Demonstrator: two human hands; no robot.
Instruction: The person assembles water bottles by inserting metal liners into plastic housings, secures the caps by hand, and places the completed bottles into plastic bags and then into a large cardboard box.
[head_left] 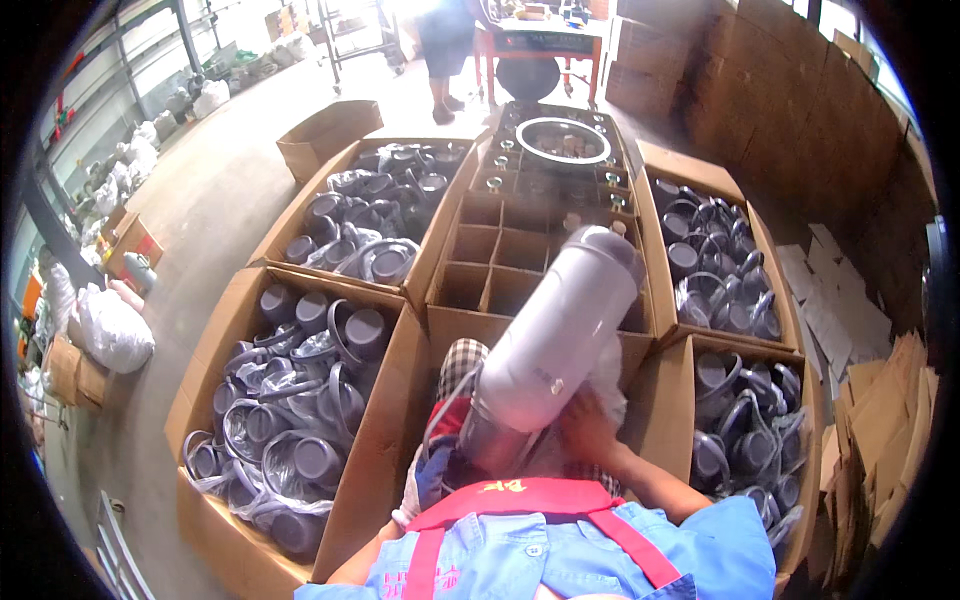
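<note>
A large grey vacuum jug, a smooth cylinder with a rounded top, leans across my lap, its top tilted away to the right. My right hand is closed against its lower right side, beside a crumpled clear plastic bag; some fingers are hidden. On the other side, my left hand is near the jug's lower end, its fingers hidden behind cloth and the jug. Just beyond the jug stands a carton with cardboard dividers forming square cells.
Open cartons of dark grey handled lids, many in clear plastic, flank me on the left and right. A white ring lies on the far part of the divided carton. Flattened cardboard is stacked at right. Another person stands near an orange-legged table.
</note>
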